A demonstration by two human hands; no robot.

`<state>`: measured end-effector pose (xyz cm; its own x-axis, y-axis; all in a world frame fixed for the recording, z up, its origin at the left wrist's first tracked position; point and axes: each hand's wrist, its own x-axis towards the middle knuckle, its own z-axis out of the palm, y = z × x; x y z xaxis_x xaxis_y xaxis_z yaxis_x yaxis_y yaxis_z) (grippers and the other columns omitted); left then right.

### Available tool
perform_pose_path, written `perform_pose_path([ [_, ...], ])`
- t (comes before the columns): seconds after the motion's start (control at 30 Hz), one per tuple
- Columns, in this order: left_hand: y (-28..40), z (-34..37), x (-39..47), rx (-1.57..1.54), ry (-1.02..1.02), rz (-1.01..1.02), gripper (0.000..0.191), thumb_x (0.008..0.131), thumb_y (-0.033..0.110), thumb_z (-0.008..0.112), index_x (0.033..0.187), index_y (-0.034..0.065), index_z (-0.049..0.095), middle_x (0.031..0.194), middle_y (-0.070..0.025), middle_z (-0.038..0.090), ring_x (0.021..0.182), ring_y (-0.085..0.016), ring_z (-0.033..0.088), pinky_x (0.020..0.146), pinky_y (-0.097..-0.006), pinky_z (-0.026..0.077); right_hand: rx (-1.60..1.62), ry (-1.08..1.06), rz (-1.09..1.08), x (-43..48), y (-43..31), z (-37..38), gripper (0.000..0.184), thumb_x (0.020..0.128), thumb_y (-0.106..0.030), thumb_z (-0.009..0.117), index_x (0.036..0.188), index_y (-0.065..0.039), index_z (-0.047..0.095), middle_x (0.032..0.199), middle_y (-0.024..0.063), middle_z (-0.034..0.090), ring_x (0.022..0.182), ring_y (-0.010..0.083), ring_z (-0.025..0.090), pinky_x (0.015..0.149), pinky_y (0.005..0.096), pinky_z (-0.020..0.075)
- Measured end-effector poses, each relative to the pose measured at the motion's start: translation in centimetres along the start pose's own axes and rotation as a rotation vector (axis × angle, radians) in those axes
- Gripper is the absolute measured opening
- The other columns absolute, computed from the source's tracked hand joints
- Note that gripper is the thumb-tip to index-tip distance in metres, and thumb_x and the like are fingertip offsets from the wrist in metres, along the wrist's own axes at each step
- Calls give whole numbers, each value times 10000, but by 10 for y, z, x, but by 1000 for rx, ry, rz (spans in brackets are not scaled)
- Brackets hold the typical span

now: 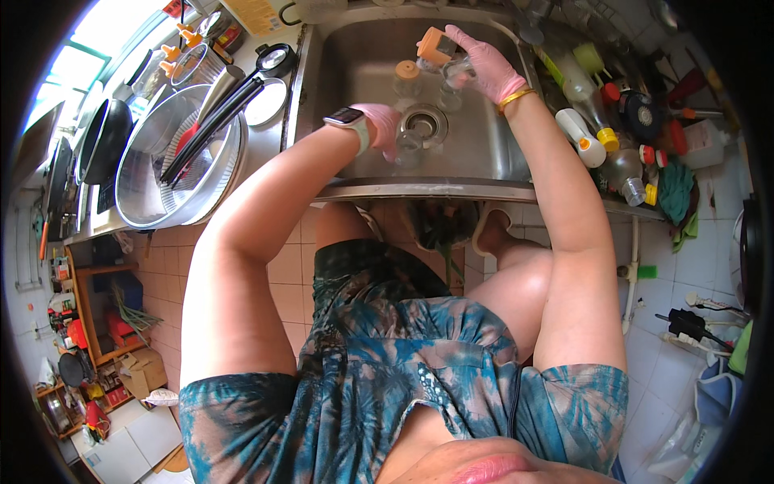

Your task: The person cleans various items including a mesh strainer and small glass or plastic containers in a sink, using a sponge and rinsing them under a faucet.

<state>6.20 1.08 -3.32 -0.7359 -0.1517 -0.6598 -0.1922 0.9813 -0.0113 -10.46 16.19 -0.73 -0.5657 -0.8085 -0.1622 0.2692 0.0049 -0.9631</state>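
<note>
My left hand, in a pink glove with a smartwatch at the wrist, is over the stainless steel sink. Its fingers are apart beside a small clear glass jar; I cannot tell if they touch it. My right hand, also pink-gloved, has its fingers around another clear glass jar. Its thumb lies by a tilted orange container with a dark patch. A jar with a pale orange lid stands between my hands. Another clear glass stands below the right fingers, near the drain.
A large clear bowl with black-handled utensils stands left of the sink, beside a white round lid. Bottles, including a yellow-capped one, crowd the right counter. A dark bin is below the sink edge.
</note>
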Motion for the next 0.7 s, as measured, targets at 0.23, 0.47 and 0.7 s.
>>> perform_pose_path([
  [0.23, -1, -72, -63, -748, 1148, 417, 724, 759, 181, 848, 1395, 52, 527, 1301, -71, 640, 1177, -201, 601, 1025, -341, 458, 366, -7, 47, 0, -28, 3, 424, 1030, -435, 528, 1192, -61, 646, 923, 50, 687, 721, 104, 625, 493, 233, 440],
  [0.47, 3, -53, -1, -1141, 1181, 535, 475, 857, 90, 758, 1284, -5, 572, 1163, -76, 660, 1053, -134, 642, 937, -272, 517, 360, 31, -48, 18, -20, 45, 401, 1049, -408, 485, 1222, -70, 613, 1095, 46, 651, 933, 172, 621, 810, 323, 535],
  [0.7, -3, -59, -8, -1422, 1010, 602, 416, 868, 87, 738, 1232, -19, 565, 1119, -76, 684, 994, -119, 640, 918, -278, 532, 83, -272, 70, -6, -25, 17, 458, 1030, -512, 472, 1108, -120, 696, 827, -16, 655, 660, 82, 540, 545, 230, 426],
])
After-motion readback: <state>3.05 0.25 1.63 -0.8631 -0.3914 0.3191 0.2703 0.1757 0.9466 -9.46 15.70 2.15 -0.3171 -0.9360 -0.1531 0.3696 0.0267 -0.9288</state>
